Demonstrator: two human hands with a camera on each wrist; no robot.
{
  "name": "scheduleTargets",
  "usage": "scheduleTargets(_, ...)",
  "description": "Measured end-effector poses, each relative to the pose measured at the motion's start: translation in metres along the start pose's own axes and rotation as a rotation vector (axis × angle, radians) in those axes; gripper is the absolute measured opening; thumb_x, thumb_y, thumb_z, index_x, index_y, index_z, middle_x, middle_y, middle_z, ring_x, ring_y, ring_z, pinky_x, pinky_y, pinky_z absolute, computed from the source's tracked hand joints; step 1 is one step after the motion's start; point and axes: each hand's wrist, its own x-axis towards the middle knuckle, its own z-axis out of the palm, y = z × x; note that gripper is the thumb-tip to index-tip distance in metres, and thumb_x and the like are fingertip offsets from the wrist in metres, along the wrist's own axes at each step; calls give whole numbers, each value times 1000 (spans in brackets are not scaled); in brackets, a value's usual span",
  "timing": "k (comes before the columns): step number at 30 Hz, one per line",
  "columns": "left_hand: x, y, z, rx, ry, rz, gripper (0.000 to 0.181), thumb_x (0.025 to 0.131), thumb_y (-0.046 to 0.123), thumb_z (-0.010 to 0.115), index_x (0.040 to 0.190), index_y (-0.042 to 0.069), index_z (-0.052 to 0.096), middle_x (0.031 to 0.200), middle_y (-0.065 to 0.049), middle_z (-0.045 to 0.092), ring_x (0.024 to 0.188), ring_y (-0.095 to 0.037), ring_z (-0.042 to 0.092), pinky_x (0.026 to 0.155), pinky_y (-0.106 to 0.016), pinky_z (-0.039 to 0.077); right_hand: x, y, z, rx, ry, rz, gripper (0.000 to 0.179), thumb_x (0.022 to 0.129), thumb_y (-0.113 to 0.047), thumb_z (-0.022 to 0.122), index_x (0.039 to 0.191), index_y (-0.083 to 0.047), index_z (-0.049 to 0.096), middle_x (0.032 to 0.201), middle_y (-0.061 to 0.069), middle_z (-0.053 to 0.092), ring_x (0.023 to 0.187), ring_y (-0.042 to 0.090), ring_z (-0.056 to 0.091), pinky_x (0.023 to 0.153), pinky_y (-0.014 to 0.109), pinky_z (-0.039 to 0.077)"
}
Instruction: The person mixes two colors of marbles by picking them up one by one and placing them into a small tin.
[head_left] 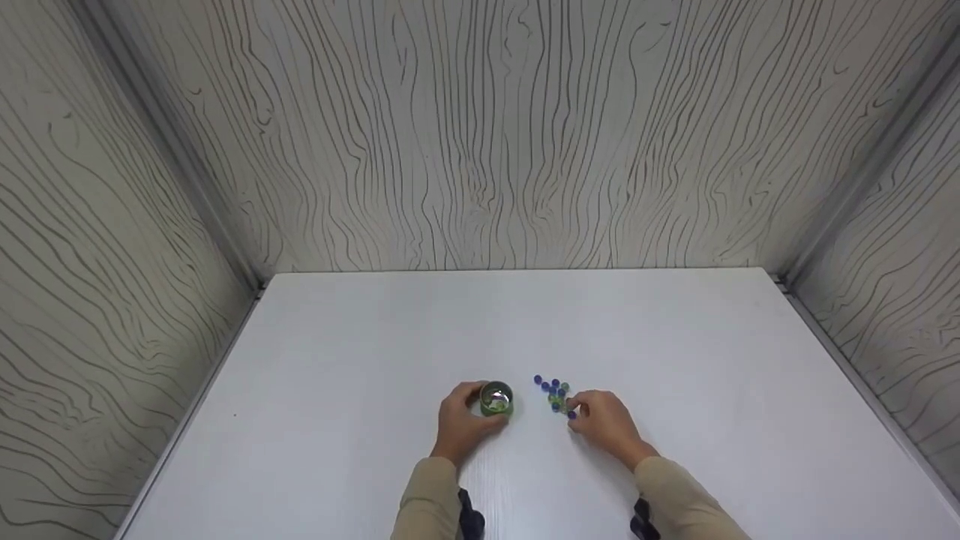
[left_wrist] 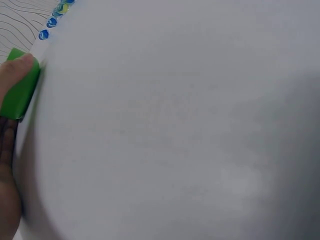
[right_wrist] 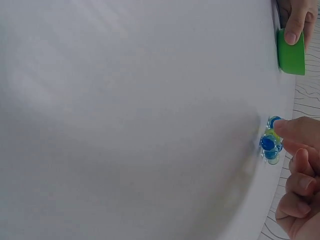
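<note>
Sleeves (head_left: 427, 499): beige, reaching in from the near edge, left and right, with a black fitting (head_left: 471, 517) at the left wrist and another at the right, probably worn for the wrist cameras.

Left hand (head_left: 461, 424): curled round the green cup, thumb to the near side, fingers to the far side, grasping it; presumably braced thus against sliding or tipping.

Right hand (head_left: 607, 427): at the near right end of the glassy balls, thumb and forefinger bent about one blue ball (head_left: 571, 415), remaining fingers folded inward. Cannot tell whether pinching it or merely bracketing it. Bent at the fingertips, likely, to suit something so small and round.

Green cup (right_wrist: 292, 57): upright on the table, left of the balls, open end up; glossy and greenish inside, too small to make out. Placed, it seems, within easy reach of both hands.

Glassy balls (head_left: 553, 391): blue and green, bunched between both hands, trailing off towards the far left; apparently kept from rolling by a level surface.

White table (head_left: 337, 360): flat, stretching well beyond the hands.

Far wall (head_left: 480, 135): pale, wavy-grained, standing along the far edge, perhaps as a screen.
</note>
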Motion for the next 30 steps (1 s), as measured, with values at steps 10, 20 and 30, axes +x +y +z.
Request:
scheduleTargets(10,0,0,-1,32,32,49,54,66,20,85,114,11,64,111,0,69,112,-20,65,104,-31,53,1,7,4,1,25,-18,17,74,-1,71,89,-6,73,79,3,66,69,12,47,59,22,37)
scheduleTargets(20,-1,1,0,23,23,36,56,65,21,86,115,11,64,112,-1,69,113,-21,64,105,-34,52,2,10,6,-8,39,-13,16,75,-1,71,89,-7,73,87,6,71,72,12,51,63,25,43)
scheduleTargets(30,0,-3,0,6,23,37,56,65,23,86,115,12,64,112,-1,69,112,-20,64,104,-32,52,1,10,7,-16,39,-4,10,76,-5,74,86,-7,71,76,3,64,70,12,51,61,24,42)
